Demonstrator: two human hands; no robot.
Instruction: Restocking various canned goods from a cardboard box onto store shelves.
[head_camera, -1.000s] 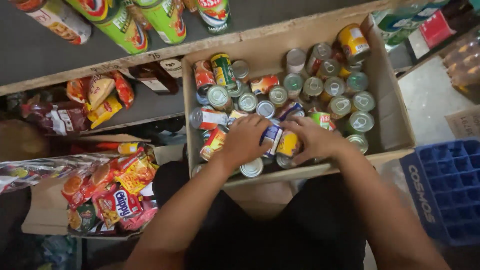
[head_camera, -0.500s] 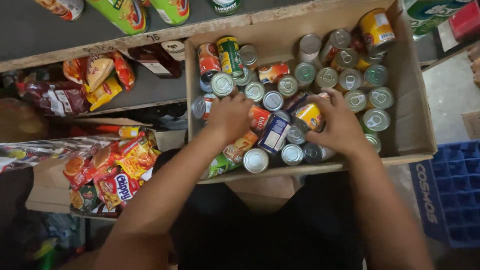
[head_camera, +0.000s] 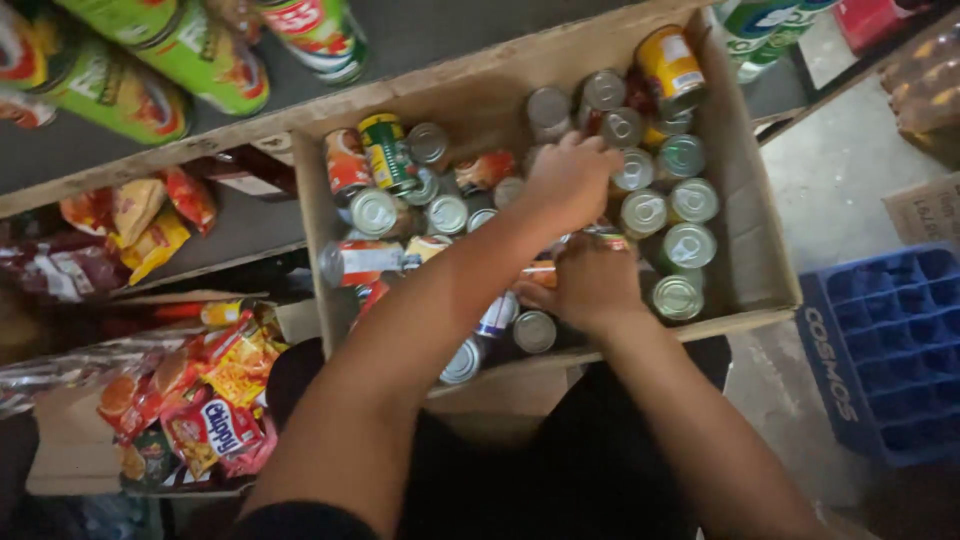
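Silver-topped tin cans (head_camera: 664, 214) stand upright, packed in the cardboard box (head_camera: 762, 262).

We have one head-worn view, looking steeply down and close over our arms into the box (head_camera: 760, 290) of cans (head_camera: 690, 245), with shelf (head_camera: 420, 40) at top and crate (head_camera: 890, 350) at right edge.

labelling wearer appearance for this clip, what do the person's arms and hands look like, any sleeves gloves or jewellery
Both arms are bare along the whole visible forearm, with no sleeves reaching the wrists. The left hand and right hand are bare too: no gloves, and no watch, ring or bracelet that I can make out. A dark sleeve edge shows only at the bottom of the frame.
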